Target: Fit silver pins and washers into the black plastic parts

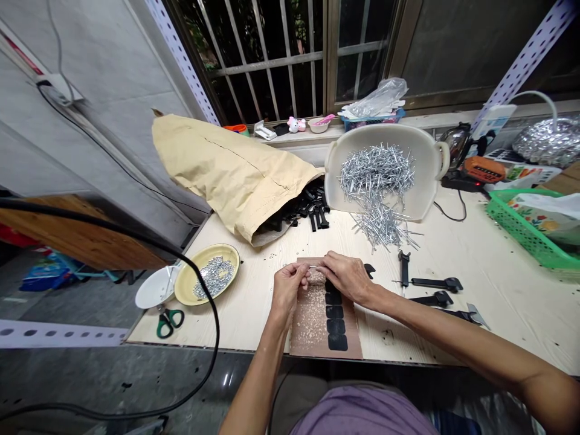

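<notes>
Between the pinched fingertips of my left hand and my right hand runs a thin metal pin, held level. Both hands are closed over the far end of a brown, speckled board on the table. Down the board's right side lies a column of black square pieces, its far part covered by my right hand. A black plastic piece shows just beyond that hand. Right of it lie several black handle-like parts, some with metal pins or blades attached.
A paper sack spills black parts at the back. A white tub on its side spills metal pins. At left are a yellow bowl of small metal pieces, a white bowl and scissors. A green basket stands right.
</notes>
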{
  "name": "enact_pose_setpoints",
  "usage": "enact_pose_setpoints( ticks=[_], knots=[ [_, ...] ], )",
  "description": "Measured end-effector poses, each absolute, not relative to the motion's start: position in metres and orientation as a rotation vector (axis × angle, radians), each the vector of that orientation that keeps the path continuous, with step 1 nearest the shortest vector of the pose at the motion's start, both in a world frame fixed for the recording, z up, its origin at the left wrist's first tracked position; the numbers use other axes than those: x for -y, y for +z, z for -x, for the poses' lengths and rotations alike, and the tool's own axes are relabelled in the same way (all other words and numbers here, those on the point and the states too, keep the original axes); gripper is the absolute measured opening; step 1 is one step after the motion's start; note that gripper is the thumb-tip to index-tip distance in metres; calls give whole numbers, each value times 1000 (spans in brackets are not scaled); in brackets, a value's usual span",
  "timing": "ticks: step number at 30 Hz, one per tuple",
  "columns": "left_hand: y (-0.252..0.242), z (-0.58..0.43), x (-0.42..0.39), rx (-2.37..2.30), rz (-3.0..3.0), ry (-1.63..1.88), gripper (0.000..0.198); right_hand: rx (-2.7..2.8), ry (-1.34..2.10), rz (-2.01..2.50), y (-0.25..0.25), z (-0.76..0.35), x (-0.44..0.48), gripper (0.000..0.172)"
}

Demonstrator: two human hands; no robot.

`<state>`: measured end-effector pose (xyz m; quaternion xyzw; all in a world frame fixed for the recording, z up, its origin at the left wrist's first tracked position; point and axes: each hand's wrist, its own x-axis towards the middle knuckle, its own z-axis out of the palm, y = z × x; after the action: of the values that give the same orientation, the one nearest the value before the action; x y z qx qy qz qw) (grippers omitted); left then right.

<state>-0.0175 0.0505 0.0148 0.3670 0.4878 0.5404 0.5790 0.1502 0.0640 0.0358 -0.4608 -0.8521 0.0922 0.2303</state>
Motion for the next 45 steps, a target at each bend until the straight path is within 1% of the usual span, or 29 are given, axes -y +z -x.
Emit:
enact_pose_setpoints(
  ticks=[2, 8, 13, 15, 17, 21, 24, 26, 29, 33, 36, 39, 41, 43, 45],
  knots=[
    [14, 19, -51, -1154, -885, 1275, 29, 2355, 242, 1298, 34, -149, -63, 30],
    [12, 21, -50, -1190, -957, 1259, 31, 2269, 460, 1277, 32, -149, -64, 24],
    [12, 21, -51, -1223, -1014, 1212, 31, 2222, 774, 1261, 34, -153, -69, 33],
    [12, 21, -51, -1237, -1018, 1185, 33, 2238, 848, 1246, 35, -155, -69, 36],
    [13, 20, -51, -1250, -1005, 1159, 34, 2280, 728, 1253, 35, -155, -67, 34],
    [14, 16, -51, -1272, -925, 1132, 37, 2378, 58, 1223, 34, -153, -59, 26],
    [13, 15, -54, -1242, -813, 1123, 39, 2400, -252, 1164, 32, -153, -56, 24],
    [12, 19, -57, -1230, -732, 1130, 40, 2393, -338, 1154, 31, -154, -57, 24],
    [7, 36, -62, -1363, -753, 1190, 38, 2355, -319, 1207, 31, -160, -59, 25],
    [-2, 65, -62, -1827, -1220, 1212, 26, 2301, -130, 1321, 29, -169, -57, 25],
    [-5, 76, -59, -2047, -1632, 962, 16, 2289, -3, 1344, 24, -174, -54, 25],
    [-2, 73, -60, -2159, -1887, 520, 15, 2272, 64, 1336, 18, -177, -51, 26],
    [3, 68, -66, -2204, -1956, 297, 15, 2260, 93, 1325, 16, -178, -49, 26],
    [7, 63, -75, -2236, -1999, 206, 18, 2247, 108, 1323, 16, -180, -48, 25],
    [9, 59, -86, -2222, -2084, 257, 22, 2241, 114, 1332, 16, -183, -47, 25]
  ],
)
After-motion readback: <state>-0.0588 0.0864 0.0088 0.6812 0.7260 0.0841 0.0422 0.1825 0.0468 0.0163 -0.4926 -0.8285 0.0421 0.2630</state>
